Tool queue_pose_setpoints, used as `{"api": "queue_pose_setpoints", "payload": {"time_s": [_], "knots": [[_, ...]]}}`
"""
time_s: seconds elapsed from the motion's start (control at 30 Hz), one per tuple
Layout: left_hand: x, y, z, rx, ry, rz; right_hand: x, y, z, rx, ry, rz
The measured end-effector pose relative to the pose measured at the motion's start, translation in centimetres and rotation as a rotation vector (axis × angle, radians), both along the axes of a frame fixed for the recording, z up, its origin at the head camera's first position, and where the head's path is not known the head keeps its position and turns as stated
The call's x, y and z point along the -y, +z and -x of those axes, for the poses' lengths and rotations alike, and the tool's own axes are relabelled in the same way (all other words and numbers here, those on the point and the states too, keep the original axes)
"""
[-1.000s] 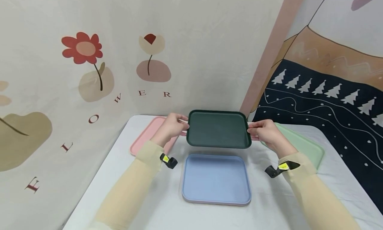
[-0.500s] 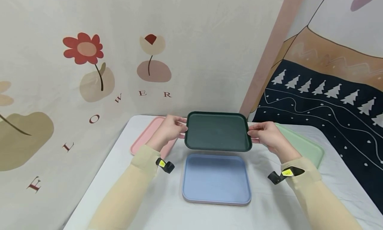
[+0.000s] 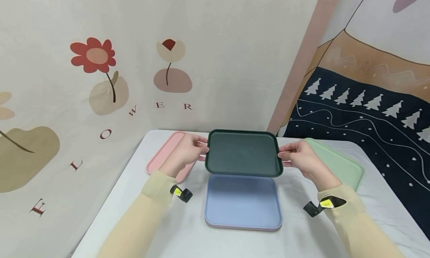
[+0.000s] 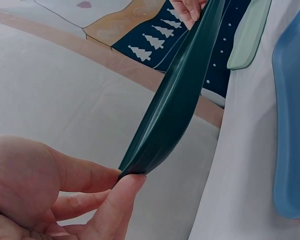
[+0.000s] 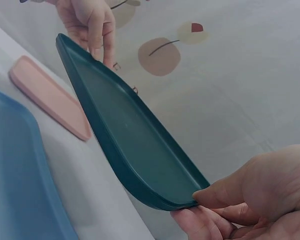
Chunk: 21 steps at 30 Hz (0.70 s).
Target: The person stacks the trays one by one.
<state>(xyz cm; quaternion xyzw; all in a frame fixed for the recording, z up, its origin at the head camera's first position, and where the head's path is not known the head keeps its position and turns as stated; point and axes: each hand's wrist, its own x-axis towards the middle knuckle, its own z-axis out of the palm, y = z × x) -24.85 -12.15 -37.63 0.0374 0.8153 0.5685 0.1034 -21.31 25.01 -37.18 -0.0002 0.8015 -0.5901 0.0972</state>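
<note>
A dark green tray (image 3: pixel 244 153) is held in the air between both hands. My left hand (image 3: pixel 189 150) pinches its left short edge; in the left wrist view the thumb and fingers (image 4: pixel 122 200) grip the rim. On the opposite short edge, my right hand (image 3: pixel 299 156) pinches the rim between thumb and fingers, as the right wrist view shows at the tray's near corner (image 5: pixel 187 202). Below and nearer to me lies a blue tray (image 3: pixel 243 205) on the white table, its far edge hidden behind the green one. A pinkish edge shows under the blue tray in the left wrist view.
A pink tray (image 3: pixel 161 153) lies at the table's back left, partly behind the left forearm. At the right a light green tray (image 3: pixel 339 164) lies at an angle, partly hidden by the right hand. Printed cloth (image 3: pixel 228 64) hangs behind the white table (image 3: pixel 134 183).
Both hands have brought the green tray down and toward me, and it now overlaps the blue tray's far edge in the head view. The other trays have stayed in place.
</note>
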Motion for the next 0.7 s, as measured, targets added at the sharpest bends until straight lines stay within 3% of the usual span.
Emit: {"api": "queue_pose_setpoints", "payload": {"time_s": [0.27, 0.7], "knots": [[0.4, -0.4, -1.1, -0.007, -0.019, -0.041, 0.0, -0.6, -0.9, 0.010, 0.009, 0.025], [0.3, -1.7, -2.9, 0.021, 0.021, -0.062, -0.1, -1.6, -2.3, 0.021, 0.012, 0.033]]}}
